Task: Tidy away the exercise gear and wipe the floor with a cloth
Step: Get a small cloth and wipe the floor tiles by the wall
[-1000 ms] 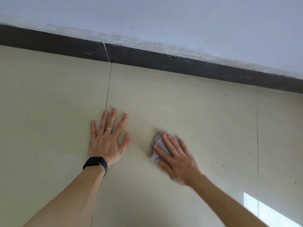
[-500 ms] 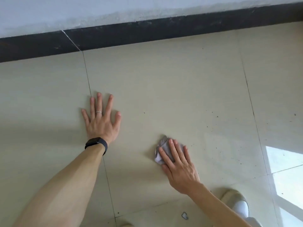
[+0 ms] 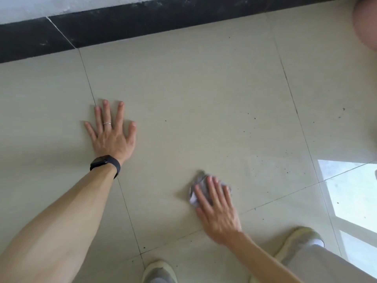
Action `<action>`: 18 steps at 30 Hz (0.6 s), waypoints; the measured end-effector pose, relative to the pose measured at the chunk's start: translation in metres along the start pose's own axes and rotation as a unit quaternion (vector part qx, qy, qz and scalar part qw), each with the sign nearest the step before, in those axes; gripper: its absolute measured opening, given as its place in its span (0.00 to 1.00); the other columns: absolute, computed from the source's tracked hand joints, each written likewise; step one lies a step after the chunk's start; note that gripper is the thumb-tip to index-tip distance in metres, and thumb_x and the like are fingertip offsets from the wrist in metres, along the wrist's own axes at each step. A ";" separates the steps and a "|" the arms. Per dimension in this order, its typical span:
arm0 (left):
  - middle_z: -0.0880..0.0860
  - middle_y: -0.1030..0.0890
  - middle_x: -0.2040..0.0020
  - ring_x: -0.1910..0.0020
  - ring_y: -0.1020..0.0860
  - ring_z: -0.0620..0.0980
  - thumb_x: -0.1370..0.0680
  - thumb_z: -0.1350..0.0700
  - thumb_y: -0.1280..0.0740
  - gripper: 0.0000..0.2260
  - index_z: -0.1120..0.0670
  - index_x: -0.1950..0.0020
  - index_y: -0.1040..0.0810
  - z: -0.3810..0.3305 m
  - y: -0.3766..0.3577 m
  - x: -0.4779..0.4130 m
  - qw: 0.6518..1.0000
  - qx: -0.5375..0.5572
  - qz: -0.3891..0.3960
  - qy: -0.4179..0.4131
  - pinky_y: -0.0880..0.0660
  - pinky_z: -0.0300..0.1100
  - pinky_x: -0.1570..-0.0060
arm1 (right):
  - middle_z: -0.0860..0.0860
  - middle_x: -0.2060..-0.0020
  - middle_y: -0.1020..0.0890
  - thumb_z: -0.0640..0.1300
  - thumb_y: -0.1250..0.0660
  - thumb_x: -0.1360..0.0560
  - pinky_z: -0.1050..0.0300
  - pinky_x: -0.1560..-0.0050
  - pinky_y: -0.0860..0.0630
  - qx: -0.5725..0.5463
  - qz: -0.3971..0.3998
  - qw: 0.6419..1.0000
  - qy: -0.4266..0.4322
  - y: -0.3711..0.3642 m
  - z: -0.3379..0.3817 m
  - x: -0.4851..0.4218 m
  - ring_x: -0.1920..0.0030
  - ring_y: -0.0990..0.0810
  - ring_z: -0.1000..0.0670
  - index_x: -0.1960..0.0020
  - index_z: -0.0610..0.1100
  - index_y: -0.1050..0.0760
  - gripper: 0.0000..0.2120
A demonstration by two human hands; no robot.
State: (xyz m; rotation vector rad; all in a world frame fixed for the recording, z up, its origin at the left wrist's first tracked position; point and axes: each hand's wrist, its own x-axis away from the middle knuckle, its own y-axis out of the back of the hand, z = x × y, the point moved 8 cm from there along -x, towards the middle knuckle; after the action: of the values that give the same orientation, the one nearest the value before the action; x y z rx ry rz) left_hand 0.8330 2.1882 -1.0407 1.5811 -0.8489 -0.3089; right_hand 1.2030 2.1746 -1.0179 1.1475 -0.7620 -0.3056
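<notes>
left hand [image 3: 111, 137]: flat on the tiled floor [image 3: 204, 94], palm down, fingers [image 3: 106, 112] straight and spread, grasping nothing. a thin ring [image 3: 107, 123] on one finger, a dark watch [image 3: 105, 163] at the wrist. a grout line meets the fingertips and runs on under the hand. right hand [image 3: 217, 211]: fingers straight and close together, released, pressing the cloth [image 3: 194, 193] onto the floor; outline slightly blurred. the cloth, small, crumpled and grey-lilac, lies under these fingers, its edges showing past the fingertips and on the thumb side. the two hands are well apart. dark specks [image 3: 255, 118] dot the tile ahead of the right fingertips. a dark skirting board [image 3: 142, 23] runs well beyond the left fingertips. two pale shoes [image 3: 158, 271] stand behind the right wrist; a sunlit patch [image 3: 350, 193] lies off its outer side.
</notes>
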 end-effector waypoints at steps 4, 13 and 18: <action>0.50 0.63 0.18 0.20 0.62 0.52 0.17 0.39 0.53 0.28 0.40 0.19 0.58 -0.001 0.004 0.006 0.999 0.005 0.018 -0.031 0.63 0.62 0.24 | 0.44 0.19 0.54 0.57 0.53 0.15 0.41 0.22 0.50 0.052 0.011 0.993 0.102 -0.001 -0.008 -0.002 0.19 0.50 0.42 0.18 0.55 0.52 0.26; 0.50 0.54 0.17 0.19 0.55 0.53 0.19 0.38 0.51 0.30 0.44 0.18 0.51 0.007 -0.027 0.099 0.996 -0.036 0.005 -0.077 0.56 0.64 0.24 | 0.41 0.19 0.53 0.56 0.53 0.16 0.37 0.21 0.51 0.002 -0.053 0.998 -0.024 0.008 0.012 -0.043 0.19 0.54 0.40 0.18 0.53 0.51 0.27; 0.49 0.54 0.18 0.19 0.53 0.52 0.19 0.39 0.49 0.30 0.43 0.18 0.50 0.005 -0.024 0.100 0.996 -0.034 -0.009 -0.086 0.54 0.64 0.24 | 0.45 0.19 0.50 0.57 0.54 0.15 0.41 0.21 0.50 0.062 -0.017 0.981 0.185 0.009 0.033 -0.056 0.19 0.50 0.44 0.19 0.56 0.48 0.25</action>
State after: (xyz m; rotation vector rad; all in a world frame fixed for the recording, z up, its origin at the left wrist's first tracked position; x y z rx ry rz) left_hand 0.9069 2.1170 -1.0378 1.5150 -0.9478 -0.4877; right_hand 1.1394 2.1872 -1.0250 1.2896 -0.4370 -0.0678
